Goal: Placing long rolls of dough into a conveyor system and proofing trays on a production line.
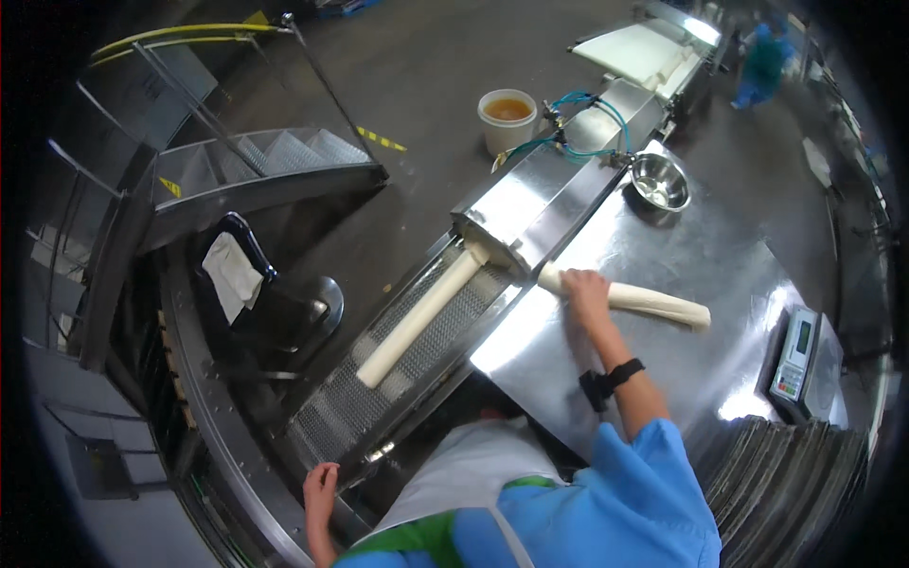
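Note:
A long pale dough roll point(653, 301) lies on the steel table to the right of the conveyor. Over its left part, my right hand point(585, 292) is closed, palm down, with a dark band on the wrist. Another dough roll point(417, 320) rests lengthwise on the metal mesh conveyor belt point(331, 412), its far end at the mouth of a steel machine housing point(516, 204). My left hand point(321, 485) is beside the near end of the conveyor, fingers loosely extended with nothing in them.
A steel bowl point(660, 182) stands at the table's far end. At right are a digital scale point(803, 364) and a stack of dark trays point(781, 483). A white bucket of orange liquid point(507, 118) stands beyond the machine. Metal steps point(275, 161) and a stool point(308, 317) are left.

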Available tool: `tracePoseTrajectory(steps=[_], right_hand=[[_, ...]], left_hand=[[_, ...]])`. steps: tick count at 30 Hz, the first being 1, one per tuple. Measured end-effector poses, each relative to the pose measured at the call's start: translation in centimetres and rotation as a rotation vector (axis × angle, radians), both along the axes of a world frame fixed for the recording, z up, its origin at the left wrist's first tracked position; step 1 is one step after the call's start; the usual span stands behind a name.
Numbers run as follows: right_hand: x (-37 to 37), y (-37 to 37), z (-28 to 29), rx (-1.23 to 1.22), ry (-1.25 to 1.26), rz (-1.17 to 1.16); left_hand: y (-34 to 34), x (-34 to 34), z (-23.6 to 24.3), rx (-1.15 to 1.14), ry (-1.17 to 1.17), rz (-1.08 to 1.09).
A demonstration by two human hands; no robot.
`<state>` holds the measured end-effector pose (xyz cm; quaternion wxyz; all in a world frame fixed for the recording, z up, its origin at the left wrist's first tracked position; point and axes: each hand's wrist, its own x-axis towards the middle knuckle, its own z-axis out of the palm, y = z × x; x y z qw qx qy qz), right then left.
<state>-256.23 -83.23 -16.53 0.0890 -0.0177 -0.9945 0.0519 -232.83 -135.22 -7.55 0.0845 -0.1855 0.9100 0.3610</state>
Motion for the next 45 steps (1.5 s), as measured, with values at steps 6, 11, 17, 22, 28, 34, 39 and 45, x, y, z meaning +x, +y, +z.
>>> tracePoseTrajectory(steps=[6,11,17,22,28,34,39,45], right_hand=[[5.0,-5.2,1.0,-0.318,-0.037,0.351],[8.8,-5.6,0.3,-0.419,-0.15,0.399],[14.9,-0.4,-0.6,-0.264,-0.126,0.23],[18.2,2.0,3.6,-0.519,0.237,-0.32],[23.5,15.3,-7.1,-0.043,0.078,-0.305],[13.5,9.8,0.0,-0.158,0.073,-0.228],[6.3,0.6,6.1,-0.495,0.006,-0.001],[3.8,-11.3,12.1,-0.987,-0.223,0.18]], left_hand=[[1.4,-4.8,-0.9,0.063,0.052,-0.158],[3.0,-10.4,-3.1,-0.09,0.096,-0.303],[3.8,-13.3,-6.7,-0.289,0.189,-0.306],[3.4,-14.1,-10.1,-0.363,0.13,-0.287],[3.2,-13.5,-9.7,-0.424,0.089,-0.163],[1.3,-11.7,-7.9,-0.429,0.065,-0.089],[0.5,-10.1,-7.5,-0.438,0.06,-0.117],[-1.6,-7.3,-3.6,0.512,0.092,-0.024]])
